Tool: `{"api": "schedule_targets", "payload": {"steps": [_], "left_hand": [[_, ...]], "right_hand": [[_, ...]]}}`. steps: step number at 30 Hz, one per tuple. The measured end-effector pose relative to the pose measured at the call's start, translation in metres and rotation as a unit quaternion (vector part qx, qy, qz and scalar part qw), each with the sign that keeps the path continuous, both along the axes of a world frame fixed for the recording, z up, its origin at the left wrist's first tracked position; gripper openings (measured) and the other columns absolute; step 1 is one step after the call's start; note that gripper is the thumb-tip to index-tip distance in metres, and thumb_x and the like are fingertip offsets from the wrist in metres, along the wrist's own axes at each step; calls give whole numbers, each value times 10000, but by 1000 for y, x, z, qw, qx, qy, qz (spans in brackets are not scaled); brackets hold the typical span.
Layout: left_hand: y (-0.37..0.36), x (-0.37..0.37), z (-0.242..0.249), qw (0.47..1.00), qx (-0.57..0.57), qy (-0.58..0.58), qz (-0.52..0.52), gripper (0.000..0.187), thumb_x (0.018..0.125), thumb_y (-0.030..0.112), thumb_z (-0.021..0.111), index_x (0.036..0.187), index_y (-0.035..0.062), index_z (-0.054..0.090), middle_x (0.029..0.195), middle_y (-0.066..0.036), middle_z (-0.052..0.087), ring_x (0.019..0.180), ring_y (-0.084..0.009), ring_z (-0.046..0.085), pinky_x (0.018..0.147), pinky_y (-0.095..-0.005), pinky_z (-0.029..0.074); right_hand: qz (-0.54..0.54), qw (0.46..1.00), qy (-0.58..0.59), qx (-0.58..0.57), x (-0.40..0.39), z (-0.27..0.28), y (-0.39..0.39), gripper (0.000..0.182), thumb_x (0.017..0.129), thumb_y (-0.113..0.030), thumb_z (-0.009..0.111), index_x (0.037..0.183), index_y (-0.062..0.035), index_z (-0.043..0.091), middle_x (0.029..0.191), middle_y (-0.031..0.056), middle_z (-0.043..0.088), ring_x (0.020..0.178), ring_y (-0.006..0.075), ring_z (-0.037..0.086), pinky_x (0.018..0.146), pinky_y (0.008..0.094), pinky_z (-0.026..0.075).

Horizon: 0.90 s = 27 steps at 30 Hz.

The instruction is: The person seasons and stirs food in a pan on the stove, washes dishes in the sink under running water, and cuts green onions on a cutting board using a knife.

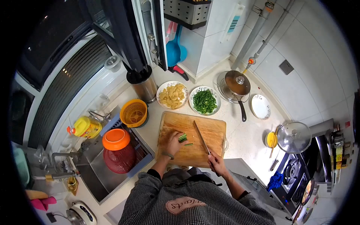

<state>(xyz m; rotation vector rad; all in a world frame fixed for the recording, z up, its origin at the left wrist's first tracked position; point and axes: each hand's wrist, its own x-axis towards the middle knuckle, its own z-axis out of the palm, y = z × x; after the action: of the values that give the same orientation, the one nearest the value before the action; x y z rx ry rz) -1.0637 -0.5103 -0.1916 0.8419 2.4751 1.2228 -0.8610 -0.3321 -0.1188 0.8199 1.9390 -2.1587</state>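
Observation:
My left hand (173,144) is closed on a short bundle of green stalks (182,137) over the wooden cutting board (170,120). A loose piece of green stalk (189,144) lies on the board just right of those fingers. My right hand (216,163) grips the handle of a kitchen knife (201,137). Its long blade slants up and left across the board, apart from the stalks. Behind the board stand a plate (190,101) of chopped greens (204,102) and a plate (159,94) of pale yellow slices (172,96).
Left of the board are an orange basket (134,113) and a sink (98,180) with a red colander (119,159) and orange bowl (116,139). At right stand a lidded pot (237,83), an empty plate (260,106), a glass lid (294,137) and a gas stove (291,170).

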Motion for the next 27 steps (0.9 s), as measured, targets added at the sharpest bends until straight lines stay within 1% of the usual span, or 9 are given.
{"api": "schedule_targets", "payload": {"steps": [1, 4, 6, 10, 14, 16, 19, 23, 27], "left_hand": [[-1, 5, -4, 998, 26, 54, -21, 460, 791, 238, 721, 1160, 2, 582, 1081, -158, 553, 1002, -331, 541, 850, -405, 458], [0, 19, 15, 997, -1, 77, -27, 497, 768, 165, 718, 1198, -5, 535, 1145, -154, 502, 1074, -344, 477, 907, -421, 420], [-2, 21, -2, 997, -1, 64, -34, 507, 768, 165, 712, 1208, -7, 526, 1146, -156, 499, 1070, -349, 478, 902, -426, 421], [-4, 25, -17, 997, 10, 70, -36, 501, 776, 159, 689, 1215, -11, 518, 1138, -158, 496, 1060, -359, 478, 897, -433, 419], [-6, 28, -9, 997, 23, 72, -18, 474, 778, 147, 683, 1199, -9, 532, 1125, -155, 504, 1051, -359, 482, 887, -433, 423], [-9, 30, -5, 997, 0, 72, -19, 491, 796, 191, 690, 1218, -5, 533, 1146, -167, 520, 1060, -352, 500, 906, -418, 421], [-11, 31, -6, 998, 2, 61, -16, 474, 767, 154, 688, 1189, -6, 543, 1105, -151, 518, 1055, -353, 483, 903, -422, 415], [-13, 32, -9, 997, 0, 76, -3, 467, 771, 159, 685, 1185, -4, 545, 1110, -155, 517, 1061, -353, 482, 912, -422, 409], [-13, 33, -5, 995, 42, 94, 13, 412, 774, 139, 676, 1145, 1, 565, 1111, -158, 518, 1055, -358, 488, 906, -424, 415]], "right_hand": [[-2, 1000, 0, -1, 2, 2, -1, 419, 970, -308, 486, 1329, -91, 475, 530, -47, 384, 422, 62, 358, 397, 224, 292], [-5, 1000, -3, -10, 5, 0, -1, 418, 971, -302, 486, 1334, -95, 471, 538, -51, 389, 428, 57, 366, 398, 227, 298], [26, 999, 7, 21, 6, -10, 0, 416, 988, -271, 442, 1369, -103, 420, 554, -35, 411, 388, 63, 359, 359, 218, 317], [31, 999, -7, 7, 3, -15, -5, 402, 987, -274, 444, 1353, -108, 438, 554, -34, 413, 402, 63, 369, 368, 216, 321], [59, 995, 17, 73, -4, -26, -14, 349, 985, -277, 445, 1278, -94, 490, 555, -38, 411, 413, 62, 369, 375, 216, 319], [75, 991, 30, 109, -4, -39, -18, 335, 984, -282, 447, 1253, -91, 504, 556, -40, 409, 413, 63, 365, 374, 218, 314], [83, 996, -32, 5, -12, -24, -28, 401, 956, -333, 505, 1273, -90, 527, 616, -33, 436, 543, 58, 414, 476, 221, 342], [66, 998, -6, -8, -21, -22, -32, 393, 957, -331, 504, 1256, -78, 530, 616, -37, 432, 534, 60, 406, 470, 219, 337], [37, 999, 10, -17, -18, -17, -26, 353, 962, -324, 498, 1199, -66, 540, 611, -38, 428, 521, 60, 400, 459, 219, 329]]}}
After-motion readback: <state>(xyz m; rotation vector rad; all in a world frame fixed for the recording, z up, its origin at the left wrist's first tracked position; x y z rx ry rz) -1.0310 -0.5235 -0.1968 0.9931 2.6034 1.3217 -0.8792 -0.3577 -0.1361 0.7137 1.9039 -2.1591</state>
